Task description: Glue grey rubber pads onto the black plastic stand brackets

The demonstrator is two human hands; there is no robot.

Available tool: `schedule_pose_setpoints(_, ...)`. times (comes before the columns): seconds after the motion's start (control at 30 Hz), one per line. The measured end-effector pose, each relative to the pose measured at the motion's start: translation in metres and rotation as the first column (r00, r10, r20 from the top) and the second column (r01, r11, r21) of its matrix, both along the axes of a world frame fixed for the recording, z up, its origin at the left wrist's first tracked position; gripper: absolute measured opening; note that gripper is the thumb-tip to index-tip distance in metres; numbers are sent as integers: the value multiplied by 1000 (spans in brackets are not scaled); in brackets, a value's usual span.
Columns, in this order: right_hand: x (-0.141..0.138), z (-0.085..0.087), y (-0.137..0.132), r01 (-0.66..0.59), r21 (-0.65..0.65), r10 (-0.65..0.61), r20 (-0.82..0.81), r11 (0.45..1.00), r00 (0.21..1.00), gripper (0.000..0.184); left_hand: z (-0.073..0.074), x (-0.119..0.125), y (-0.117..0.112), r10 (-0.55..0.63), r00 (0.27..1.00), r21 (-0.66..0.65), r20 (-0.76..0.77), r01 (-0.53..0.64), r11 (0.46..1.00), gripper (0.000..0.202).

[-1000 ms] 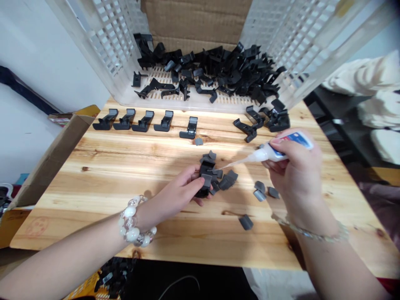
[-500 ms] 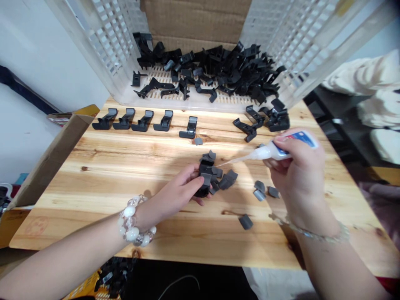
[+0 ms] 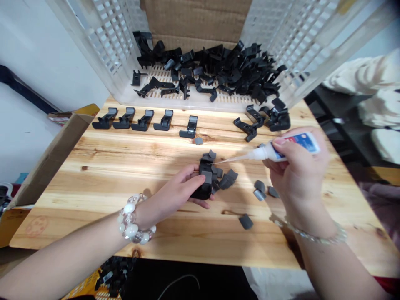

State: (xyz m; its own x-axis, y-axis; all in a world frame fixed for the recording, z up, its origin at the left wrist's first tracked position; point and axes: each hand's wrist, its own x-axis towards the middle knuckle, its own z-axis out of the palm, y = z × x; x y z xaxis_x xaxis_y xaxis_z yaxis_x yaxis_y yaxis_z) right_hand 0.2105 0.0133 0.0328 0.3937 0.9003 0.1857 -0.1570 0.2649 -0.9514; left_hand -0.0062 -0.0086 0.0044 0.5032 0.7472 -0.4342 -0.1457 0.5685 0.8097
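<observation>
My left hand [image 3: 178, 187] is shut on a black plastic clip [image 3: 204, 185], fingers across its top, with a grey pad resting on it. My right hand [image 3: 296, 166] pinches a white squeeze bottle of glue [image 3: 281, 152] with a blue and red label. Its long thin nozzle points left, and the tip ends just apart from the clip. Loose grey pads [image 3: 226, 180] lie against the clip's right side, and others [image 3: 260, 189] lie below the nozzle. A row of finished-looking black clips [image 3: 143, 121] stands farther back on the wooden table.
A white lattice plastic crate [image 3: 103, 41] at the back holds a heap of black clips [image 3: 212, 71]. More clips [image 3: 268, 118] lie at the table's back right. A cardboard box flap [image 3: 50, 158] borders the left edge, and a further pile of clips [image 3: 114, 275] sits below the front edge.
The glue bottle has risen slightly and shifted right, with the nozzle now more level. My left hand has drawn the clip a little lower toward me.
</observation>
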Motion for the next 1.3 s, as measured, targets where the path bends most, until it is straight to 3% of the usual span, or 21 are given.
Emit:
schedule_pose_setpoints(0.47, -1, -3, -1, 73, 87, -79, 67, 994, 995, 20, 1, 0, -1, -8, 1000, -5, -15, 8, 1000, 24)
schedule_pose_setpoints(0.7, 0, 1, 1, 1, 79, 1, -25, 997, 1000, 20, -3, -1, -1, -11, 1000, 19, -8, 11, 1000, 25)
schedule_pose_setpoints(0.9, 6, 0, 5, -87, -64, 79, -131, 994, 988, 24, -5, -1, 1, 52, 999, 122, 16, -53, 991, 30)
schedule_pose_setpoints(1.0, 2, -2, 4, -243, -186, 215, -155, 952, 964, 30, -5, 0, 2, 76, 997, 169, 0, -75, 983, 29)
schedule_pose_setpoints(1.13, -11, -7, -2, -433, -305, 377, -225, 848, 898, 35, -6, -1, 4, 85, 996, 219, -33, -76, 973, 28)
schedule_pose_setpoints(1.3, -21, -20, -9, -587, -379, 531, -252, 715, 809, 25, -6, -1, 5, 59, 997, 243, -46, -46, 969, 33)
